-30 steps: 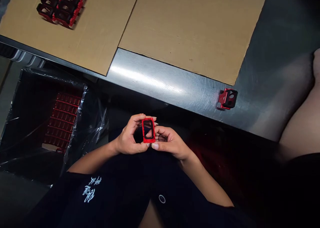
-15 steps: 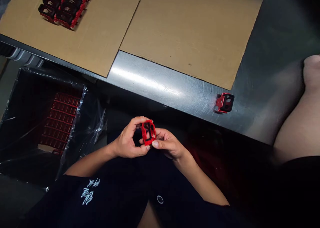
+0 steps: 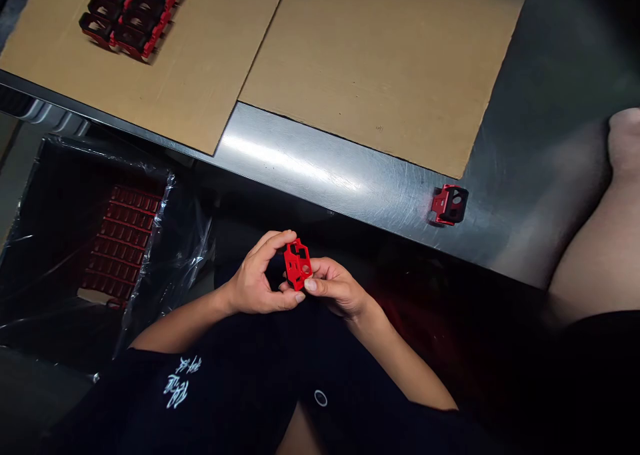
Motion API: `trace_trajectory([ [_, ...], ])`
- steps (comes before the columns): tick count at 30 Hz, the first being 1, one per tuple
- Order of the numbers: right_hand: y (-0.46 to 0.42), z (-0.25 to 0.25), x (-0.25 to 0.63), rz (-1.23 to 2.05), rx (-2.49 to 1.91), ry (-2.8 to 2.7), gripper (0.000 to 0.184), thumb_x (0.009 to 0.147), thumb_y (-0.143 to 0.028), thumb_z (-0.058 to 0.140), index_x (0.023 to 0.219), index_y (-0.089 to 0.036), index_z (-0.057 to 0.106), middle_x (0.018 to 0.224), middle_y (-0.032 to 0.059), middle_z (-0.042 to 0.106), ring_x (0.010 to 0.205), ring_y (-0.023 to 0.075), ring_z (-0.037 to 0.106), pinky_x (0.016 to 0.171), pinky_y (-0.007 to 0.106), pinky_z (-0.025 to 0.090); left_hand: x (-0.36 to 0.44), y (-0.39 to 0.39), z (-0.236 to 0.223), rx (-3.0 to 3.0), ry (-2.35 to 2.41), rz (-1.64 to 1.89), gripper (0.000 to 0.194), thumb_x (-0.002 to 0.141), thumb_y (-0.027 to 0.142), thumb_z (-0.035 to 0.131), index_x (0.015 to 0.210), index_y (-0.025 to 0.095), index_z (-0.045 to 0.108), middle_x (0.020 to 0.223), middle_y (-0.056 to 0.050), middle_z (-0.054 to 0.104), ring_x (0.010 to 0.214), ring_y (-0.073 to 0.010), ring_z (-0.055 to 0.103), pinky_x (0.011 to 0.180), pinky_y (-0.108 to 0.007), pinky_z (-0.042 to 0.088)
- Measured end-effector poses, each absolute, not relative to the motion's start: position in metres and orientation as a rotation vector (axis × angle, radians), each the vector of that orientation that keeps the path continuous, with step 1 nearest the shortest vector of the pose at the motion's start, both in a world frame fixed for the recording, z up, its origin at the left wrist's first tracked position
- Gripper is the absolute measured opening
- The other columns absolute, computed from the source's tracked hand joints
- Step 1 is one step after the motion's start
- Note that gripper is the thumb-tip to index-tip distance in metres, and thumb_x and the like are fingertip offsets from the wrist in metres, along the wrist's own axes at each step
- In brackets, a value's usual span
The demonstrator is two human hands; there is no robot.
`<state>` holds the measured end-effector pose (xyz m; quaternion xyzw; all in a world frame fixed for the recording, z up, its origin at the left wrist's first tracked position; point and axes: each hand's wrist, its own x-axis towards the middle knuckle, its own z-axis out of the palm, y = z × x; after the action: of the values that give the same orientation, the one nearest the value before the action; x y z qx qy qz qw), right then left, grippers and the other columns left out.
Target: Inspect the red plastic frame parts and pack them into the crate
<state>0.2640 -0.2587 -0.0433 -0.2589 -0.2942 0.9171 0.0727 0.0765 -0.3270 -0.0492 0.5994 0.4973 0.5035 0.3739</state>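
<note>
I hold a small red frame-shaped part (image 3: 297, 264) with cut-out holes over my lap, just below the table's front edge. My left hand (image 3: 257, 282) pinches its left side and bottom with thumb and fingers. My right hand (image 3: 334, 287) grips its right side with thumb and fingertips. The part is tilted, with its holed face turned up. Another red part (image 3: 449, 204) of the same kind lies alone on the steel table (image 3: 320, 168) to the right of my hands.
Two cardboard sheets (image 3: 380, 62) cover much of the table. Several red and black parts (image 3: 131, 12) stand in rows at the far left. A box lined with plastic film (image 3: 100, 242) on the floor at left holds stacked red parts. Another person's arm (image 3: 600, 235) rests at right.
I have turned the red part in my fingers: its open rectangular face pointed at me a second ago, now a face with holes shows. My hands dropped slightly.
</note>
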Motion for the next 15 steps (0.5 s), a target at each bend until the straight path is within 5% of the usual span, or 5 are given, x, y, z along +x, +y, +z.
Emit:
trace_trajectory([
  [4,-0.255,-0.04,0.265,2.705,-0.803,-1.038,0.043,0.077,-0.05,0.082,0.099,-0.014,0.078,0.095,0.0105,0.078,0.086,0.0231,0.073,0.088,0.037,0.056,0.075,-0.325,-0.043,1.664,1.297,1.277,0.089,0.075,0.04,0.079,0.152,0.024,0.039,0.124,-0.013,0.056,0.102,-0.0242,0.064,0.085,-0.042,0.061],
  [15,-0.238,0.0,0.263,1.953,-1.211,-1.623,0.02,0.084,-0.034,0.074,0.096,-0.019,0.08,0.082,0.0049,0.078,0.072,0.0191,0.072,0.068,0.029,0.056,0.076,-0.322,-0.036,2.088,1.401,1.271,0.089,0.076,0.033,0.075,0.154,0.017,0.036,0.108,-0.012,0.06,0.09,-0.0229,0.065,0.071,-0.037,0.063],
])
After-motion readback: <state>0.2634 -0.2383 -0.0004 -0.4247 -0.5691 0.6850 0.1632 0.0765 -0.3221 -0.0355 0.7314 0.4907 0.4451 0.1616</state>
